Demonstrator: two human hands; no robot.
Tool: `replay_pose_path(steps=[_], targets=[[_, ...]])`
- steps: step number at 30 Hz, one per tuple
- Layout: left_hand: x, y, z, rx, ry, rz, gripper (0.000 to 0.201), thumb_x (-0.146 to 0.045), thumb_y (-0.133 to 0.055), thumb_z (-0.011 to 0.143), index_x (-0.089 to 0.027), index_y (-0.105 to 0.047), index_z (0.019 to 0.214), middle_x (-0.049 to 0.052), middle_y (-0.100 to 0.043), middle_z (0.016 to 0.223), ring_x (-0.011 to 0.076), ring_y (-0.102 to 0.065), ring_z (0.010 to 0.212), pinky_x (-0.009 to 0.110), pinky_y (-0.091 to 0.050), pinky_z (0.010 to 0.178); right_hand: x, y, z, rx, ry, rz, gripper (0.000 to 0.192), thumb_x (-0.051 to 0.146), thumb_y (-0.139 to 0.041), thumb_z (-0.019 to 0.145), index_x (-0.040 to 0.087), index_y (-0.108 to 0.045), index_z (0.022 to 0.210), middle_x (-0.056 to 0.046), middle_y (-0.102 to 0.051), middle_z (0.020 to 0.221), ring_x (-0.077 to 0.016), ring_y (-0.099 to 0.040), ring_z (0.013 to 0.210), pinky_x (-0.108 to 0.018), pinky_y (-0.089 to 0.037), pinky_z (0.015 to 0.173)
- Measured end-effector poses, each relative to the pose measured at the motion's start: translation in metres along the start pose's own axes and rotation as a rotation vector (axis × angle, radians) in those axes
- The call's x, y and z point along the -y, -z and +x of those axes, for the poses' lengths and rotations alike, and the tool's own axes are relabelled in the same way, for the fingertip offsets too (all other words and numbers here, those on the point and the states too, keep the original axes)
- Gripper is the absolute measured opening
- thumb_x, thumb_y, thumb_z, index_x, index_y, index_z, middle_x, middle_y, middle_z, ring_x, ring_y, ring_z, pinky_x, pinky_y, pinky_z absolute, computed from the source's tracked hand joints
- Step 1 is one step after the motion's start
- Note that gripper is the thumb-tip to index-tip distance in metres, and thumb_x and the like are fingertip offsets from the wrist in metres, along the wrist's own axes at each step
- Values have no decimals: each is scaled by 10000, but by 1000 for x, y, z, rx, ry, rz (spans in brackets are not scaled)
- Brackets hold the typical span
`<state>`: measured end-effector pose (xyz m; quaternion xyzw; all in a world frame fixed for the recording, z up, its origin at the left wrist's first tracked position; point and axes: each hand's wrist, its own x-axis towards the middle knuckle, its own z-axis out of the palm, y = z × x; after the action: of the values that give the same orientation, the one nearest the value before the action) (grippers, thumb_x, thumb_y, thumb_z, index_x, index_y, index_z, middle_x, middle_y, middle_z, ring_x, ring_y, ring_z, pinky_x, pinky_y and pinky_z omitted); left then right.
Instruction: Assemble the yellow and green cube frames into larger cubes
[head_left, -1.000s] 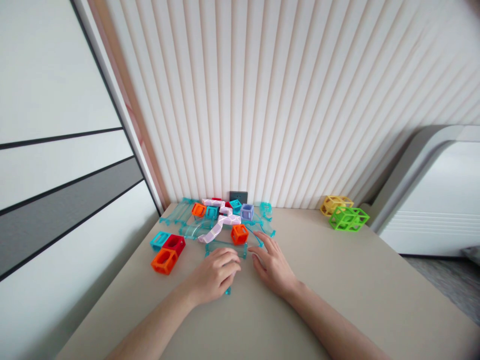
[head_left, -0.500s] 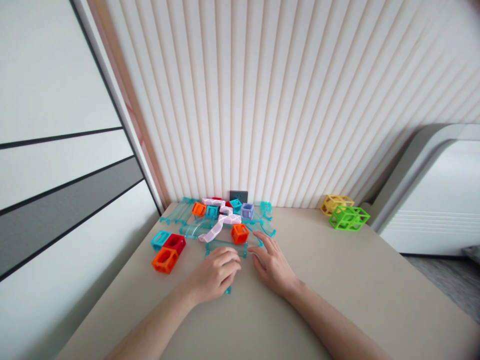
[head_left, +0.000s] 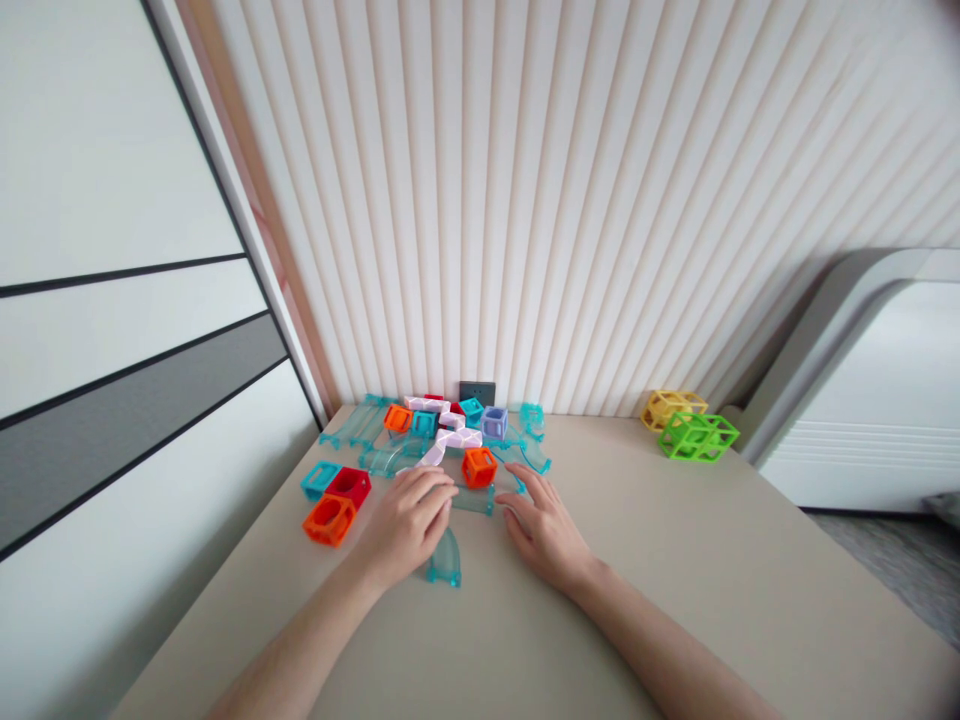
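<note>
In the head view, a smooth beige table (head_left: 675,560) stands against a wall of narrow vertical ribs. Glossy plastic toy parts lie in a heap at its far edge: hollow open-frame cubes and clear teal track pieces with raised side rails. The left hand (head_left: 401,525) lies palm down with loosely curled fingers that hold nothing, its fingertips reaching the left end of a straight clear teal track piece (head_left: 474,498). Just beside its thumb lies a curved clear teal track piece (head_left: 445,560), flat on the table. The right hand (head_left: 544,530) rests spread and flat, gripping nothing, its fingertips at the right end of the straight piece. An orange cube (head_left: 478,466) stands just behind that piece, next to a bent white and lilac strip (head_left: 450,442). An orange, a red and a teal cube sit together at the left (head_left: 335,498); yellow and green lattice cubes (head_left: 690,425) lie well apart at the right.

Compared with half a second earlier, the left hand has shifted left and further away, uncovering the curved piece that it hid almost wholly. The right hand has stayed in place.
</note>
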<state>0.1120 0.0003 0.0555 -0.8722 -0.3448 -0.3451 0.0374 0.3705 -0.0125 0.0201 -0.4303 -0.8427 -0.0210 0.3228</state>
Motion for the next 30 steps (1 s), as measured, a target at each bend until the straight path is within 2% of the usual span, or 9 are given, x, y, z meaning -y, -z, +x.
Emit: replay_pose_path(steps=[3, 5, 10, 14, 20, 23, 26, 30], targets=[[16, 9, -1, -91, 169, 159, 214, -169, -477, 968, -195, -671, 1056, 94, -701, 1064, 248, -627, 1073, 406, -489, 980, 0, 0, 0, -6, -3, -5, 243, 140, -518, 942, 229, -685, 1094, -155, -534, 1436, -297, -494, 1365, -513, -504, 1045], [27, 16, -2, -86, 300, 298, 214, -213, -468, 974, -187, -676, 1015, 108, -705, 1057, 267, -633, 1047, 411, -486, 955, 1, 0, 0, -12, -3, -5, 247, 140, -522, 937, 235, -689, 1093, -151, -545, 1428, -296, -501, 1361, -511, -508, 1041], [42, 33, -6, 67, 613, 614, 324, -285, -402, 985, -143, -692, 958, 150, -708, 1031, 324, -637, 1020, 425, -481, 848, 1, 1, 1, -13, -4, -10, 247, 141, -520, 937, 233, -692, 1088, -154, -550, 1424, -298, -509, 1353, -511, -513, 1034], [48, 44, -10, 222, 785, 724, 401, -268, -341, 986, -125, -707, 906, 177, -713, 988, 351, -650, 965, 436, -472, 764, 1, 1, 1, -7, 1, -20, 241, 145, -513, 944, 224, -691, 1087, -164, -546, 1422, -303, -502, 1358, -520, -508, 1038], [69, 60, -21, 297, 920, 721, 442, -251, -300, 976, -112, -719, 983, 196, -726, 969, 365, -678, 952, 436, -481, 730, 1, 0, 1, -3, -8, -15, 244, 139, -518, 935, 229, -694, 1077, -157, -544, 1427, -302, -504, 1355, -521, -512, 1033], [82, 64, -27, 305, 1014, 660, 479, -353, -325, 959, -99, -718, 1067, 221, -735, 1007, 395, -682, 985, 459, -491, 748, 1, 0, 1, -8, -1, -6, 246, 136, -515, 933, 229, -692, 1077, -156, -539, 1430, -301, -496, 1362, -515, -518, 1029], [92, 62, -31, 383, 1097, 546, 577, -469, -313, 946, -83, -714, 1099, 248, -741, 1023, 414, -691, 1001, 478, -501, 780, 1, 1, 1, -6, 5, -4, 240, 141, -516, 935, 229, -691, 1073, -153, -542, 1426, -301, -492, 1365, -514, -514, 1036], [96, 57, -31, 431, 1132, 459, 689, -589, -264, 934, -86, -705, 1099, 253, -743, 1040, 419, -697, 1015, 476, -511, 792, 2, 2, 2, -1, 4, -7, 240, 136, -517, 932, 223, -692, 1071, -156, -544, 1424, -306, -490, 1367, -514, -509, 1042]])
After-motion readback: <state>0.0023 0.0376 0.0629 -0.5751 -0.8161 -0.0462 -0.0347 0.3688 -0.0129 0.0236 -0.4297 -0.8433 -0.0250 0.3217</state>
